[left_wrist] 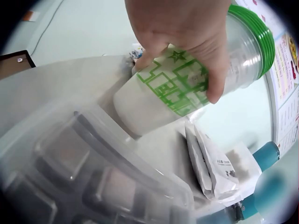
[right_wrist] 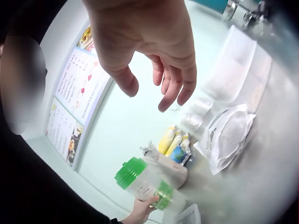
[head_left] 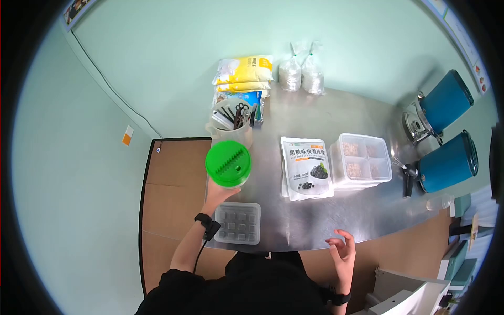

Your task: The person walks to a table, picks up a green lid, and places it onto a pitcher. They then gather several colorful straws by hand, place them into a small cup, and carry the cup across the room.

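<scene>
Head view: the left hand (head_left: 223, 194) holds a green-lidded plastic shaker cup (head_left: 228, 165) between the pitcher (head_left: 223, 134) and compartmented tray (head_left: 237, 230); best moved level, clear of both.

Left wrist view: thumb and fingers wrap its printed side; firm, even pressure should suffice.

Right wrist view: the right hand (right_wrist: 147, 51) hangs empty, fingers loosely bent, available for steadying.

The site appears to be a drink-preparation kitchen or shop. Indicators: a metal counter (head_left: 294, 226) ahead of the right hand (head_left: 344, 249), a quick-cook-pearl pouch (head_left: 304, 168) beyond it, blue appliances (head_left: 449, 164) to the hand's front right, menu-like posters (right_wrist: 77, 88) farther off.
</scene>
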`<state>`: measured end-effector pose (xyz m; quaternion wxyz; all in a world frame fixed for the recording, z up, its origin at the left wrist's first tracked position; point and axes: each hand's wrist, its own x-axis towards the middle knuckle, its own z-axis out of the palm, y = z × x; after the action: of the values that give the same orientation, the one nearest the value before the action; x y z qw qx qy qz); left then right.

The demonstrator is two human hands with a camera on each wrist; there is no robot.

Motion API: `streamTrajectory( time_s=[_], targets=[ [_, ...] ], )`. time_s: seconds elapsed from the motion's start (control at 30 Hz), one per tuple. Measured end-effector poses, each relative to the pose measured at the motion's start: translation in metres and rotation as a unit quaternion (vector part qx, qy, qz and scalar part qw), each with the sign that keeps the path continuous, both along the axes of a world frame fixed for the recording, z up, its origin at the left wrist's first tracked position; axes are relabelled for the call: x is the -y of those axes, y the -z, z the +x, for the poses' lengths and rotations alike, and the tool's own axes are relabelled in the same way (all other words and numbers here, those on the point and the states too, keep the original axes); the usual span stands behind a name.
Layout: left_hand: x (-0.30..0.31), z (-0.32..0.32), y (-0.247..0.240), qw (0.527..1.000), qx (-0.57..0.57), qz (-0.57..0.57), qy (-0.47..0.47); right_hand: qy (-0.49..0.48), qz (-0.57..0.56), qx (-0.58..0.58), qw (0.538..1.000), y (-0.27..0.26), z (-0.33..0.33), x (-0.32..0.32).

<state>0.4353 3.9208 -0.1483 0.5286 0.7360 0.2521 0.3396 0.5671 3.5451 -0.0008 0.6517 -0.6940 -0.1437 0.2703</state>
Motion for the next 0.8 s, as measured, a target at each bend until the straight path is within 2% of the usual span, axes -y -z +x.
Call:
streamTrajectory(
  time_s=[0.1,0.2,0.3,0.4,0.5,0.57,0.67,0.73,0.8],
  targets=[
    [-0.009,0.002,0.008,0.997,-0.045,-0.053,0.033,0.022,-0.001,0.007,1.0,0.004,-0.021,0.002],
    [-0.012,0.0,0.014,0.996,-0.048,0.018,0.074,0.014,-0.002,-0.002,1.0,0.01,-0.04,-0.001],
    [-0.01,-0.002,0.009,0.996,-0.028,-0.027,0.08,0.026,-0.009,0.026,0.999,0.006,-0.057,-0.008],
    [-0.006,-0.003,-0.005,0.989,-0.08,-0.077,0.097,0.032,0.006,0.015,0.999,0.001,-0.072,-0.009],
    [-0.009,-0.008,0.001,0.98,-0.108,-0.044,0.159,0.047,-0.003,0.019,0.999,0.004,-0.083,-0.004],
    [0.005,-0.018,0.006,0.998,-0.025,-0.001,0.06,0.064,-0.006,0.017,0.998,0.008,-0.091,-0.003],
    [0.028,-0.05,0.009,0.996,0.018,-0.008,-0.091,0.095,-0.024,0.01,0.995,0.018,-0.107,-0.001],
    [0.047,-0.077,0.005,0.981,0.089,-0.081,-0.15,0.104,-0.049,-0.01,0.993,0.025,-0.117,-0.001],
    [0.069,-0.107,0.008,0.985,0.077,-0.068,-0.14,0.078,-0.084,-0.01,0.993,0.026,-0.123,-0.004]
  ],
)
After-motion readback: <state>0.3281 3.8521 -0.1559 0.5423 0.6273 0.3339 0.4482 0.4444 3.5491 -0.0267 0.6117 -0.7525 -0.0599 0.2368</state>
